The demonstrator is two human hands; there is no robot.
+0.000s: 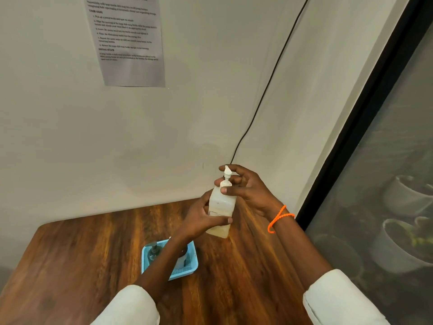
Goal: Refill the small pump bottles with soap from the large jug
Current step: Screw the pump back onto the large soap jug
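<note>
From the head camera, a translucent pump bottle [221,207] is held up above the wooden table [93,254], just right of the frame's centre, its long axis close to upright with the top leaning slightly toward one o'clock. Its white pump head [226,175] sits at the top, the nozzle pointing up toward twelve o'clock; pale yellowish liquid shows in the lower part. The left hand [201,219] wraps closely round the body of the bottle from nine o'clock, thumb across the front. The right hand [248,191], coming in from three o'clock, pinches the collar at the base of the pump with thumb and curled fingers; an orange bracelet [280,218] circles that wrist. At seven o'clock from the bottle, a blue basket [187,269] rests on the table with a dark pump bottle [153,250] inside, partly hidden behind the left forearm. A printed sheet [127,41] hangs on the wall at eleven o'clock, and a black cable [269,83] runs down the wall.
</note>
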